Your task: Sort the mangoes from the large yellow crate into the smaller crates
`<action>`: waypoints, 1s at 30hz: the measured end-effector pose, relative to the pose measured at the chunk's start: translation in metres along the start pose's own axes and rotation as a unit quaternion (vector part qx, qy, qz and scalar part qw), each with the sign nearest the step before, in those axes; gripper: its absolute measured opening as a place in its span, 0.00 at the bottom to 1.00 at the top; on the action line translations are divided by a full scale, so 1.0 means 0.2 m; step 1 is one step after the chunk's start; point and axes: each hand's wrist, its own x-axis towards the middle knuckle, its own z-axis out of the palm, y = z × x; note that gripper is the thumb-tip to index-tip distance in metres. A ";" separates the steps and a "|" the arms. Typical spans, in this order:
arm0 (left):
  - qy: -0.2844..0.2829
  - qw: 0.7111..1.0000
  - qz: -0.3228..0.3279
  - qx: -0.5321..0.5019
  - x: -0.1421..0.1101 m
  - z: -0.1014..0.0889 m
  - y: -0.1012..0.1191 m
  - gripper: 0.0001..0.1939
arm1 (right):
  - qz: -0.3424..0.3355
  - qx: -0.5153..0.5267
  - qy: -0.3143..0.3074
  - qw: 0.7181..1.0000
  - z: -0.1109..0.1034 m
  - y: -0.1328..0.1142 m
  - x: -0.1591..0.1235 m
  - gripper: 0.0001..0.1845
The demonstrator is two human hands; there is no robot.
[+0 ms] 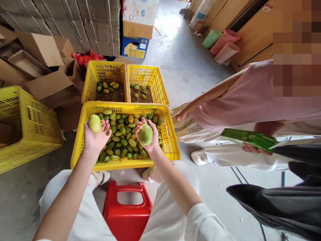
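A smooth pale yellow-green oval fruit (94, 123) rests on the palm of my left hand (94, 140), by the thumb side, with the fingers half curled. Cupped in my right hand (152, 142) is a darker green, mottled fruit (145, 134), fingers wrapped behind it. Both hands are raised above a large yellow plastic crate (125, 163), the left over its left side and the right over its right half. Many green and yellowish oval fruits (123, 142) fill the crate. Which kind of fruit they are I cannot tell for sure.
Behind stand two yellow crates (127, 83) with several fruits each. A red stool (127, 211) is between my legs. Cardboard boxes (50, 83) and another yellow crate (40, 125) lie left. At right are a person in pink (233, 97) and a hand holding a green package (250, 139).
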 end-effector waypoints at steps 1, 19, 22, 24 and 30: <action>-0.003 1.000 0.002 0.002 0.00 0.00 -0.01 0.26 | -0.001 -0.011 0.002 1.000 0.00 0.01 0.00 0.03; -0.043 0.980 -0.094 0.171 -0.04 -0.01 -0.19 0.22 | -0.044 -0.079 0.147 0.985 -0.04 0.17 0.06 0.14; -0.061 0.971 -0.159 0.166 -0.08 -0.02 -0.27 0.21 | -0.034 -0.120 0.162 0.979 -0.07 0.26 0.06 0.18; -0.055 0.972 -0.175 0.149 -0.09 -0.03 -0.30 0.19 | -0.025 -0.150 0.175 0.973 -0.10 0.30 0.06 0.19; -0.041 0.973 -0.181 0.139 -0.10 -0.04 -0.29 0.16 | -0.006 -0.188 0.172 0.967 -0.12 0.34 0.07 0.19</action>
